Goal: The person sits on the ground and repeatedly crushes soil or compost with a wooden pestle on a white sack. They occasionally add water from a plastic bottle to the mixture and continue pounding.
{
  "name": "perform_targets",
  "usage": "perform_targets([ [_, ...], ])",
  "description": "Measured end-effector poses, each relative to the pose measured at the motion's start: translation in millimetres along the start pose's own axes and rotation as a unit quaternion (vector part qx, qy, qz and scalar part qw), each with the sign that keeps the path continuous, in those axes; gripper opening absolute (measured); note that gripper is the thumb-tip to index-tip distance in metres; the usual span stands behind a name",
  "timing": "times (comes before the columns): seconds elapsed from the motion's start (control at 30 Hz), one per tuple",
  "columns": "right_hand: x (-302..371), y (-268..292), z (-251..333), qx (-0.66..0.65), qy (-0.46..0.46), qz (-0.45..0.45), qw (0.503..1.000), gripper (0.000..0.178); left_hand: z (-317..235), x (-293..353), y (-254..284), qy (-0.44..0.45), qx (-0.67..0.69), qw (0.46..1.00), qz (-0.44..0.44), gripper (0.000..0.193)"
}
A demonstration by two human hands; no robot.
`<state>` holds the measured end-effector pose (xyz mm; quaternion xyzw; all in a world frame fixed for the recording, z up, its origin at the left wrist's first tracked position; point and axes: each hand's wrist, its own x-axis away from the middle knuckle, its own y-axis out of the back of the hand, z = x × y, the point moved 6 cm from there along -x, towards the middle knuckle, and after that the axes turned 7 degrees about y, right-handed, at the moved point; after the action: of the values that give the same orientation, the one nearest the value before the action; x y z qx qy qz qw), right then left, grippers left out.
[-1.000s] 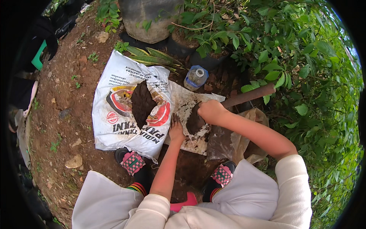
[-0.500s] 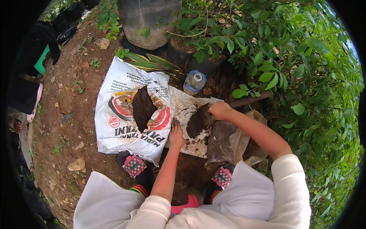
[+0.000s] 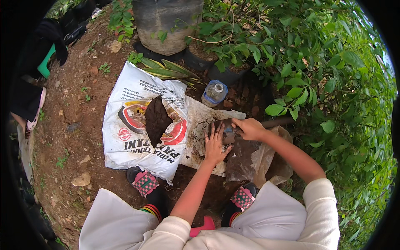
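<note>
My right hand point(image 3: 248, 129) is closed round what looks like a small shovel, near its dark blade point(image 3: 229, 128); the brown handle point(image 3: 278, 122) extends right past the wrist. My left hand point(image 3: 215, 146) lies with fingers spread, its fingertips against the blade's left part, where dark soil partly shows. Both hands are over a soil-smeared pale sheet point(image 3: 195, 137) on the ground. Left of it lies a white printed sack point(image 3: 121, 110), torn open in the middle, with dark soil point(image 3: 156, 121) showing. A crumpled clear plastic bag point(image 3: 246, 160) lies below the blade, partly under my right forearm.
An uncapped clear plastic bottle point(image 3: 214, 93) stands beyond the sheet. Behind are yellow-edged leaves point(image 3: 164, 70) and a big dark planter point(image 3: 166, 29). Leafy bushes point(image 3: 308, 83) crowd the right. My shoes flank a pink object point(image 3: 203, 226). Another person's foot point(image 3: 37, 110) is far left.
My left hand has moved right from beside the sack to the shovel blade, fingers spread. My right hand and the shovel have shifted slightly toward me and right, the blade lying lower.
</note>
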<state>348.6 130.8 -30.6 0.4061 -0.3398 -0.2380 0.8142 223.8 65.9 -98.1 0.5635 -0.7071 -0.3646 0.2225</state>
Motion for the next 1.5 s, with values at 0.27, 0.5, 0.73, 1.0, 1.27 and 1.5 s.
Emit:
perform_targets([
  [0.27, 12.2, -3.0, -4.8, 0.012, -0.052, 0.037, 0.998, 0.035, 47.4, 3.2, -28.1, 0.094, -0.048, 0.989, 0.102, 0.076],
  [0.5, 11.4, -4.4, -16.4, -0.016, -0.054, -0.004, 0.998, 0.034, 23.0, 13.5, -4.0, 0.038, 0.043, 0.996, -0.064, 0.076],
  [0.73, 2.0, -9.4, -26.3, -0.087, -0.077, 0.001, 0.993, 0.037, 53.5, 25.0, -31.7, 0.122, -0.115, 0.982, 0.092, 0.079],
  [1.0, -17.5, -9.3, -41.7, -0.038, -0.050, 0.003, 0.998, 0.022, 30.7, 17.0, -1.1, 0.135, 0.057, 0.982, -0.120, 0.076],
  [1.27, -30.4, -32.9, -47.1, -0.130, -0.094, 0.128, 0.979, 0.025, 14.0, 12.9, -21.6, 0.032, -0.112, 0.992, 0.039, 0.079],
  [1.5, -16.8, -45.9, -58.5, -0.315, -0.207, 0.154, 0.913, 0.024, 18.8, 11.5, -26.7, 0.079, -0.168, 0.980, 0.075, 0.082],
])
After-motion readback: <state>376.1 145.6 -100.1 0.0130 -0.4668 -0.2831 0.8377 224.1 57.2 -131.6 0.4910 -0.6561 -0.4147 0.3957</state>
